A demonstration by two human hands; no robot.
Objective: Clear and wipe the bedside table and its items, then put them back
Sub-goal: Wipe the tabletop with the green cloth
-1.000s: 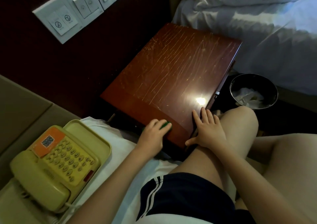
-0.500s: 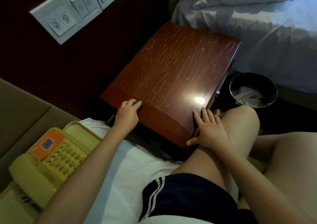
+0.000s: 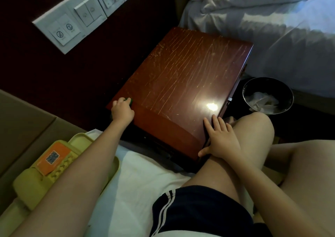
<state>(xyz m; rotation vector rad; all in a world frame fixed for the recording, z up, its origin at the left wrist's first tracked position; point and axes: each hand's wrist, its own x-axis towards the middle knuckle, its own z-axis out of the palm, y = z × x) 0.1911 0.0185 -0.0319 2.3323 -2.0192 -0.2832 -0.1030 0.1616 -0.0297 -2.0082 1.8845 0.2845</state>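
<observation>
Here, room: a yellow telephone (image 3: 52, 158) lies on white bedding (image 3: 137, 182) at the left. A white switch panel (image 3: 72, 19) sits on the dark wall above it, and the surface (image 3: 181, 77) stands in the middle. A round waste bin (image 3: 268, 95) holding crumpled paper is on the floor to its right, and a bed (image 3: 272, 28) with rumpled white covers fills the far right.
Surface: reddish-brown wood, streaked with pale lines, with a bright glare spot near its right edge.
Left grip: the left hand (image 3: 122, 110) rests at the surface's near-left corner, fingers curled over a green pad (image 3: 129, 100).
Green pad: on the surface under the left fingers, with only a sliver showing past the fingertips; its long axis cannot be told.
Telephone: well apart from both hands and partly hidden by the left forearm. Its long axis runs from near left to far right, with the handset along its near-left side.
Right grip: the right hand (image 3: 221, 140) lies flat on the near-right corner, fingers straight, holding nothing.
</observation>
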